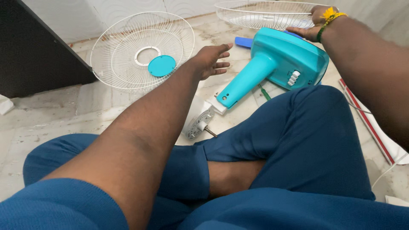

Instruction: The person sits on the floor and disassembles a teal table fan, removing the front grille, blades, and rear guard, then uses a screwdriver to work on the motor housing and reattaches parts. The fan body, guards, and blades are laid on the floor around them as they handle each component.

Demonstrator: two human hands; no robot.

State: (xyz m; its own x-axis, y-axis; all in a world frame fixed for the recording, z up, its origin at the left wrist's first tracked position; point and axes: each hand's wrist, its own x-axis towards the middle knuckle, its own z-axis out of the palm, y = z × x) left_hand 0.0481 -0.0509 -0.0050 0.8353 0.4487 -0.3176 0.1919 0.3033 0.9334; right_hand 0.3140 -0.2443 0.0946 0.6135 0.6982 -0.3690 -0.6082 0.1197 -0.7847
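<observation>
The floor (51, 115) is pale marbled tile, stained and dusty, running to a white wall (85, 17) with a dark cabinet (34, 51) at the left. The person sits cross-legged in blue trousers (306, 140). A teal fan body (281, 61) lies on its side ahead of the knees, its motor (198, 123) end toward the person. One white grille (142, 51) leans by the wall with a teal disc (162, 65) at its hub; a second grille (264, 13) lies beyond the fan. The left hand (211, 59) hovers between grille and fan, fingers (221, 54) spread, empty. The right hand (313, 25) rests flat on the fan, fingers loosely apart.
</observation>
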